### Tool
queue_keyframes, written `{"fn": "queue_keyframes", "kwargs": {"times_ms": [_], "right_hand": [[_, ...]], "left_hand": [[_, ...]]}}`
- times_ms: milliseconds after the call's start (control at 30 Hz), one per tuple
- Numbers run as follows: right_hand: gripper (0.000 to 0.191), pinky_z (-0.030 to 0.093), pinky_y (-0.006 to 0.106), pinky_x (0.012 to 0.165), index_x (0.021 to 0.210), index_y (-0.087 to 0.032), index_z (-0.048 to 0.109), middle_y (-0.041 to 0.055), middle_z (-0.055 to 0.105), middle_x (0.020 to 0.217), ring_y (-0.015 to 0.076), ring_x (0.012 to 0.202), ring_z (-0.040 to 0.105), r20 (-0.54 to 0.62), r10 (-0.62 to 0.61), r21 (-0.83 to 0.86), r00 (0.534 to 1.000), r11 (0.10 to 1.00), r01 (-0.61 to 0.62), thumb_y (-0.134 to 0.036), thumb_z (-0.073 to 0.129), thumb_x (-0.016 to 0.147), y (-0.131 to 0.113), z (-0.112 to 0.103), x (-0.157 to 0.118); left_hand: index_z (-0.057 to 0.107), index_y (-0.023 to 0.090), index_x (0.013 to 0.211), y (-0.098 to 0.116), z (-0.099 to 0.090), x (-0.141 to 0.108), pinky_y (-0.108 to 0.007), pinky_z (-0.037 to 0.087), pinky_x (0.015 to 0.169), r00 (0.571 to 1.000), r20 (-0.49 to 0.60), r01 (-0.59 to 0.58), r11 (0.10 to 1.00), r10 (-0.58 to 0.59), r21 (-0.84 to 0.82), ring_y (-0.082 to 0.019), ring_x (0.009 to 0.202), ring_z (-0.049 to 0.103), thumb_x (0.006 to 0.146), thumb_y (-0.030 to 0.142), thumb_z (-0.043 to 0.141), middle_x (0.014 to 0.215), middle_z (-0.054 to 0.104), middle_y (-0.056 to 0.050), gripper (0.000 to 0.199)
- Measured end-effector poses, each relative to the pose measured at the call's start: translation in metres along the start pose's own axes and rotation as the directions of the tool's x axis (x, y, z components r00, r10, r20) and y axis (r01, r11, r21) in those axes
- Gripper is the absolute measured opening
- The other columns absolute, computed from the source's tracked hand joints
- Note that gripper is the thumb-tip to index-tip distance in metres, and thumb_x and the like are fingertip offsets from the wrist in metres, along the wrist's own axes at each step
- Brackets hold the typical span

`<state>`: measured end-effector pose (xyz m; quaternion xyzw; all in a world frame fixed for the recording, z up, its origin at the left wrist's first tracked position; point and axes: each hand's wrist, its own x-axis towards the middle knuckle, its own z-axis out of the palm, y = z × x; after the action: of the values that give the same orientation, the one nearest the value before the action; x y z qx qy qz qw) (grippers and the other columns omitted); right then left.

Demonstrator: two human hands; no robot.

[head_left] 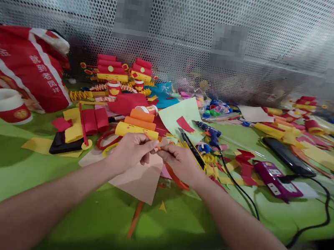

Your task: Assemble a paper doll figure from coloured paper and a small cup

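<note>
My left hand [132,151] and my right hand [180,161] meet at the middle of the green table, fingers pinched close together. A small orange piece [159,143] shows between the fingertips, mostly covered by them. Beneath the hands lies a pale pink paper sheet [142,182]. Just behind them are a yellow paper roll with a drawn face [136,131] and orange rolls [143,117]. An orange strip [135,220] lies near the front edge, beside a small yellow scrap [163,206].
Paper cups [3,104] and a red bag [24,64] stand left. A black phone [65,144] lies nearby. Behind my right hand are a cutter [193,149] and blue glue gun [211,133]. A purple power strip [277,180] with a black cable sits right.
</note>
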<state>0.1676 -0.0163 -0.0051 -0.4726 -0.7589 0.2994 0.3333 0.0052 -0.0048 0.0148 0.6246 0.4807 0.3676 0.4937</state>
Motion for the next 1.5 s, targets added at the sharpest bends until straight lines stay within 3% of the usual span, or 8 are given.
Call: {"fn": "queue_keyframes", "kwargs": {"times_ms": [200, 433, 533, 667, 933, 1033, 1267, 1500], "right_hand": [[0.026, 0.039, 0.022, 0.043, 0.066, -0.018, 0.048, -0.0046, 0.051, 0.052, 0.0079, 0.04, 0.047, 0.351, 0.164, 0.513, 0.922, 0.79, -0.336, -0.04, 0.051, 0.078, 0.003, -0.004, 0.001], [0.014, 0.033, 0.02, 0.049, 0.067, -0.017, 0.058, -0.0043, 0.051, 0.055, 0.0056, 0.048, 0.044, -0.071, 0.091, 0.092, 0.993, 0.992, -0.084, -0.026, 0.056, 0.077, -0.003, 0.0, 0.001], [0.012, 0.033, 0.02, 0.05, 0.068, -0.017, 0.06, -0.0042, 0.053, 0.056, 0.0055, 0.049, 0.044, -0.082, 0.083, 0.086, 0.993, 0.993, -0.076, -0.025, 0.058, 0.076, -0.004, 0.001, 0.002], [0.021, 0.03, 0.019, 0.04, 0.064, -0.016, 0.056, -0.0064, 0.049, 0.046, 0.0034, 0.037, 0.038, 0.148, 0.154, 0.319, 0.977, 0.927, -0.195, -0.033, 0.056, 0.077, 0.0, -0.001, 0.003], [0.034, 0.029, 0.017, 0.027, 0.076, -0.013, 0.058, -0.0052, 0.055, 0.045, 0.0054, 0.029, 0.043, 0.552, 0.063, 0.693, 0.832, 0.52, -0.499, -0.046, 0.064, 0.069, 0.005, -0.01, 0.001], [0.031, 0.026, 0.016, 0.026, 0.073, -0.014, 0.057, -0.0067, 0.053, 0.043, 0.0038, 0.026, 0.039, 0.511, 0.095, 0.68, 0.854, 0.563, -0.47, -0.044, 0.064, 0.069, 0.004, -0.007, 0.001], [0.024, 0.031, 0.015, 0.035, 0.059, -0.016, 0.053, -0.0068, 0.048, 0.042, 0.0022, 0.033, 0.041, 0.112, 0.203, 0.325, 0.973, 0.918, -0.229, -0.03, 0.056, 0.077, -0.004, 0.001, 0.0], [0.033, 0.031, 0.019, 0.038, 0.071, -0.012, 0.06, -0.0061, 0.051, 0.04, 0.0046, 0.034, 0.041, 0.449, 0.122, 0.706, 0.885, 0.56, -0.435, -0.044, 0.067, 0.067, 0.004, -0.006, 0.001]], "left_hand": [[0.057, 0.013, 0.057, 0.006, -0.006, 0.0, -0.017, 0.037, 0.041, 0.993, 0.119, -0.018, 1.0, 0.016, 0.012, -0.006, 0.037, 0.048, 0.076, 0.031, 0.058, 0.041, 0.054, 0.001, 0.026], [0.055, 0.013, 0.057, -0.002, 0.004, 0.002, -0.019, 0.037, 0.035, 0.998, -0.008, 0.056, 0.984, -0.058, -0.17, -0.007, 0.034, 0.046, 0.073, 0.035, 0.06, 0.046, 0.054, 0.002, 0.027], [0.055, 0.013, 0.055, -0.002, 0.004, 0.001, -0.018, 0.037, 0.035, 0.998, -0.007, 0.058, 0.986, -0.06, -0.155, -0.007, 0.033, 0.046, 0.074, 0.032, 0.059, 0.043, 0.052, 0.002, 0.027], [0.056, 0.014, 0.055, 0.003, -0.001, 0.001, -0.017, 0.038, 0.037, 0.998, 0.059, 0.023, 0.995, -0.018, -0.094, -0.006, 0.034, 0.046, 0.077, 0.027, 0.056, 0.041, 0.052, 0.002, 0.026], [0.061, 0.013, 0.056, 0.012, -0.016, 0.003, -0.018, 0.038, 0.04, 0.951, 0.301, -0.045, 0.996, 0.068, -0.083, -0.006, 0.036, 0.048, 0.075, 0.033, 0.06, 0.042, 0.055, 0.001, 0.027], [0.06, 0.014, 0.06, 0.006, -0.014, 0.005, -0.019, 0.039, 0.038, 0.962, 0.272, 0.023, 0.981, 0.031, -0.192, -0.007, 0.037, 0.049, 0.07, 0.036, 0.065, 0.049, 0.058, 0.0, 0.026], [0.05, 0.014, 0.056, 0.001, 0.001, 0.003, -0.018, 0.035, 0.035, 0.997, 0.029, 0.075, 0.979, -0.071, -0.192, -0.006, 0.033, 0.045, 0.074, 0.032, 0.061, 0.045, 0.051, 0.003, 0.027], [0.057, 0.013, 0.056, 0.008, -0.009, 0.002, -0.018, 0.037, 0.04, 0.981, 0.185, -0.048, 0.997, 0.06, -0.067, -0.006, 0.037, 0.047, 0.076, 0.033, 0.059, 0.043, 0.053, 0.002, 0.028]]}}
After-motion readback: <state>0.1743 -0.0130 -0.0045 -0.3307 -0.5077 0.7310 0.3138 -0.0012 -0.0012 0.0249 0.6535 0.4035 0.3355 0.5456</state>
